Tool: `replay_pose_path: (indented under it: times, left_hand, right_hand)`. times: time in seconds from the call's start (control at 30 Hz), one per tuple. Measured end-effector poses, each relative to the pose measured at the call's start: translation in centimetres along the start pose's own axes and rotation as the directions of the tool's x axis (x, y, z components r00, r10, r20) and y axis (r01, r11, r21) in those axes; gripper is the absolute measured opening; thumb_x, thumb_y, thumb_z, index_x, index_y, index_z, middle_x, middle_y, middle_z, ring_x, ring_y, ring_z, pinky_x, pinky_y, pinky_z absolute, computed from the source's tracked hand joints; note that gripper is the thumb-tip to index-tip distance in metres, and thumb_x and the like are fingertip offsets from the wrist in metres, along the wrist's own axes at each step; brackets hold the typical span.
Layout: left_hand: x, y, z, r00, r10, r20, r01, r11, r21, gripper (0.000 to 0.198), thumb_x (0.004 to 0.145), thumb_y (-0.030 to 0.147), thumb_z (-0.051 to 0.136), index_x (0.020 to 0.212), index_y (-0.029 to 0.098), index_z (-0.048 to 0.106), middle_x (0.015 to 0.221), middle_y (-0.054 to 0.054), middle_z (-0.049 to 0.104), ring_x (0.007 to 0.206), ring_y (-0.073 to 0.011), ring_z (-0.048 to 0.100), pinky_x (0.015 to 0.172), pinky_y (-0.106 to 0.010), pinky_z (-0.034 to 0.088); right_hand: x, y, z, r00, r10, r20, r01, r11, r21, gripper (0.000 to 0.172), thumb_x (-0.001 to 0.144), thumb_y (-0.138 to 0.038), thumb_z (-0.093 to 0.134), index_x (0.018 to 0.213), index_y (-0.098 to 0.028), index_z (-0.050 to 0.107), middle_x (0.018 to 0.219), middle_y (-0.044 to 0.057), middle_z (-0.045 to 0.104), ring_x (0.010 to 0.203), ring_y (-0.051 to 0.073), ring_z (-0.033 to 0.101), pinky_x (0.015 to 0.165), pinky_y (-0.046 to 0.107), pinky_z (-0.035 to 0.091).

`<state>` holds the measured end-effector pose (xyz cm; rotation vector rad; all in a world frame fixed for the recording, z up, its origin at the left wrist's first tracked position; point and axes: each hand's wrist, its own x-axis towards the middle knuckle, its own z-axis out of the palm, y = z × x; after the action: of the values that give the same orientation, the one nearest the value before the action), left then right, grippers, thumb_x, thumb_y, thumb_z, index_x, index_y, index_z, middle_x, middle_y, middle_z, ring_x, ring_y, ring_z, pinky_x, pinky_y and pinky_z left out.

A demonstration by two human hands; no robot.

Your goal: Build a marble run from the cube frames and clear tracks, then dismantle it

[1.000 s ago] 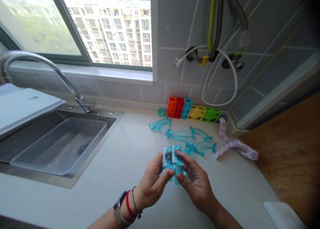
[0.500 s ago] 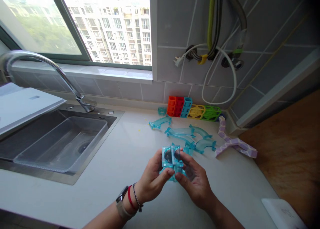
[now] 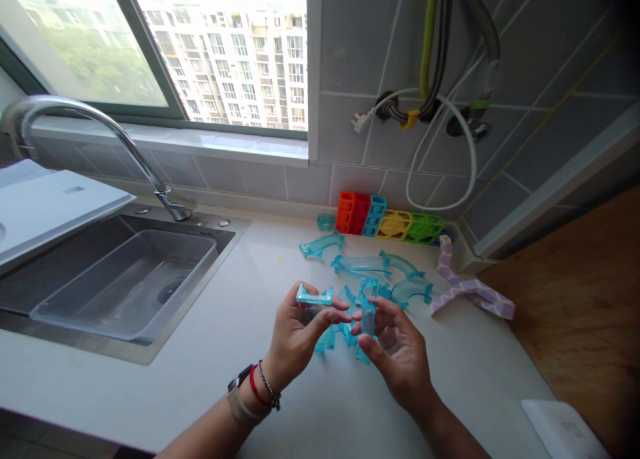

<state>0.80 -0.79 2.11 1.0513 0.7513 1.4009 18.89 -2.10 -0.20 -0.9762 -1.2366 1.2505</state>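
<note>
Pinching a clear turquoise track piece [image 3: 314, 296] flat between thumb and fingertips, my left hand [image 3: 296, 332] holds it above the countertop [image 3: 240, 352]. My right hand [image 3: 400, 352] grips a second turquoise piece [image 3: 369, 307] upright, just beside it. Curved turquoise tracks [image 3: 373, 267] lie behind, with colored blocks [image 3: 387, 224] against the tiled wall [image 3: 360, 59].

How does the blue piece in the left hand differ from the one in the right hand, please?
The left piece lies level in the left hand; the right piece stands upright in the right hand. The left piece shows as a flat bar, the right piece as a tall narrow block. Both are clear blue plastic.
</note>
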Motion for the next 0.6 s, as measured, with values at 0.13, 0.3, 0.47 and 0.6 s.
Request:
replay_pose_path:
  times: [0.13, 0.3, 0.47, 0.6]
  left_hand:
    - [0.36, 0.27, -0.04, 1.000, 0.021, -0.004, -0.021, 0.999, -0.024, 0.029, 0.092, 0.029, 0.067, 0.105, 0.021, 0.042, 0.089, -0.003, 0.072, 0.066, -0.0196, 0.074, 0.068, -0.037, 0.060]
    - [0.16, 0.13, -0.23, 0.996, -0.010, 0.087, 0.017, 0.997, -0.081, 0.038, 0.096, 0.035, 0.059, 0.127, 0.018, 0.044, 0.089, -0.005, 0.070, 0.056, -0.0170, 0.070, 0.056, -0.030, 0.057]
    - [0.28, -0.03, -0.53, 0.992, -0.113, 0.047, 0.117, 0.990, -0.084, 0.050, 0.094, 0.036, 0.062, 0.137, 0.018, 0.044, 0.091, -0.006, 0.070, 0.061, -0.0190, 0.072, 0.063, -0.034, 0.059]
    - [0.66, -0.01, -0.53, 0.998, -0.062, 0.003, 0.062, 0.995, -0.082, 0.061, 0.094, 0.032, 0.064, 0.148, 0.024, 0.038, 0.101, -0.007, 0.070, 0.069, -0.0148, 0.068, 0.076, -0.036, 0.057]
  right_hand:
    - [0.01, -0.15, 0.10, 0.999, -0.028, 0.031, 0.028, 1.000, 0.012, 0.049, 0.084, -0.030, 0.077, 0.129, -0.030, 0.057, 0.107, 0.005, 0.069, 0.092, 0.021, 0.070, 0.087, 0.041, 0.058]
    - [0.12, -0.14, 0.15, 0.999, -0.043, 0.022, 0.042, 0.999, 0.029, 0.048, 0.085, -0.032, 0.076, 0.129, -0.029, 0.056, 0.104, 0.006, 0.069, 0.095, 0.024, 0.070, 0.084, 0.041, 0.058]
    - [0.50, -0.54, 0.17, 0.999, -0.038, -0.023, 0.039, 0.996, 0.085, 0.044, 0.084, -0.038, 0.076, 0.122, -0.026, 0.057, 0.099, 0.006, 0.070, 0.092, 0.025, 0.070, 0.080, 0.040, 0.059]
    - [0.58, -0.45, 0.23, 0.996, -0.024, -0.080, 0.029, 0.998, 0.059, 0.046, 0.082, -0.036, 0.078, 0.121, -0.026, 0.056, 0.099, 0.006, 0.068, 0.088, 0.022, 0.069, 0.077, 0.037, 0.058]
